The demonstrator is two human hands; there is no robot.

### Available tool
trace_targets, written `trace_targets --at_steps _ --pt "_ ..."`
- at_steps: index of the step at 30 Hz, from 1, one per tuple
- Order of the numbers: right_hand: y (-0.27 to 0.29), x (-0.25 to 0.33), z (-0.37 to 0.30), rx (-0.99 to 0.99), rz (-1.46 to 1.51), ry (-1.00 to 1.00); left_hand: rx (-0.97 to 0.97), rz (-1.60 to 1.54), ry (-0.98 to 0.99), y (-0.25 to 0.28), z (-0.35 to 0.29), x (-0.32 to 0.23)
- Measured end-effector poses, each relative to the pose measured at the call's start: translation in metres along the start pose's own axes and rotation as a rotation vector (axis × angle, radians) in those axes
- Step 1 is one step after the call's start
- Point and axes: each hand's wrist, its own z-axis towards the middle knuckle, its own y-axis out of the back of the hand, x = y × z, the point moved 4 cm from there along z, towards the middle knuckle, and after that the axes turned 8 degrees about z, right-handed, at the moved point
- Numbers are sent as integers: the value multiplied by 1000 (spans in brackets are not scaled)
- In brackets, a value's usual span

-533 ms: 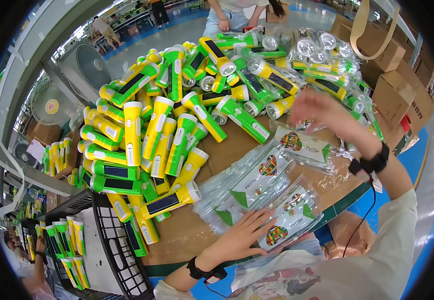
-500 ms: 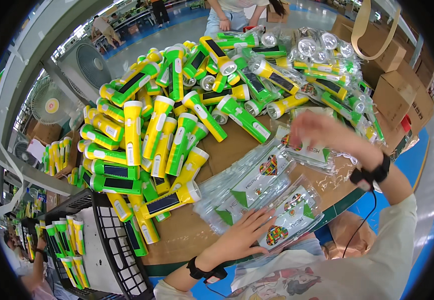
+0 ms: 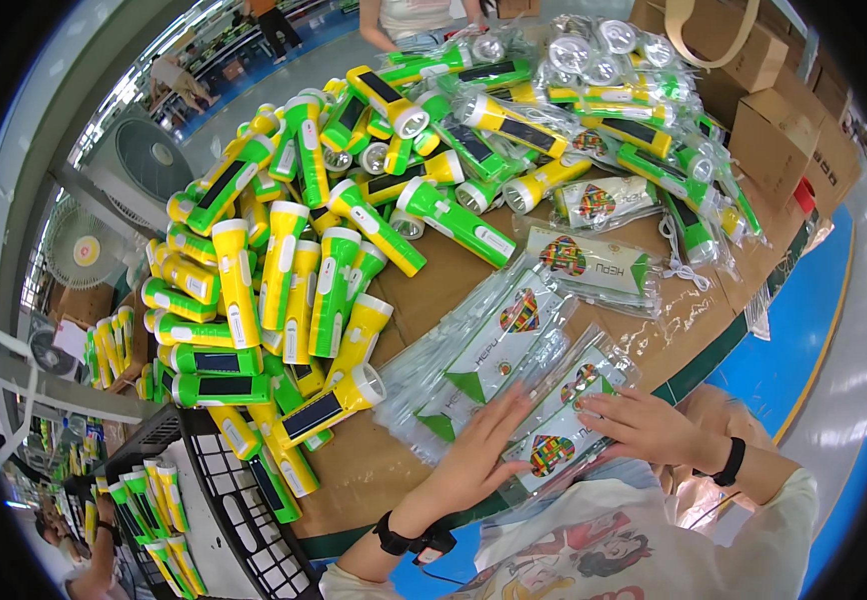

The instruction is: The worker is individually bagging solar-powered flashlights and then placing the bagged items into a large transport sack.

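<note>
A clear plastic bag with a printed card (image 3: 552, 455) lies at the table's front edge, between my hands. My left hand (image 3: 476, 455) rests on its left side, fingers stretched out and apart. My right hand (image 3: 644, 424) lies on its right side with fingers extended and holds nothing that I can see. Just beyond is a fanned stack of similar bags (image 3: 494, 350), its near part under my left fingers. Farther right lie more packed bags (image 3: 594, 268). Yellow and green flashlights (image 3: 334, 290) are heaped at the left and far side.
Bagged flashlights (image 3: 604, 110) fill the back right, beside cardboard boxes (image 3: 779, 150). A black crate (image 3: 244, 510) at the lower left holds several flashlights (image 3: 159, 500). Fans (image 3: 84, 245) stand beyond a grey frame. One person (image 3: 414, 20) is across the table, another at the lower left.
My right hand has come down from over the far bags onto the near bag, beside my left hand. My left hand stays on the bag. The whole view has shifted slightly.
</note>
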Motion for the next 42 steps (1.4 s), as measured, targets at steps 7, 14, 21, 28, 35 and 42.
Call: trace_targets --at_steps 7,14,21,28,35,42 --pt "-15 2 3 -332 -67 100 -91 -220 9 9 -1 8" --pt "17 -17 -8 -473 32 -50 -208 -222 86 11 -7 10" --pt "49 -9 65 -112 -120 9 -222 -180 90 11 -4 11" --pt "33 -27 64 140 -34 -186 -156 -117 90 14 -10 7" --pt "79 -25 47 -188 73 -12 -599 -116 116 28 -17 14" --pt "142 29 125 -422 -100 307 -816 196 258 81 -29 -2"
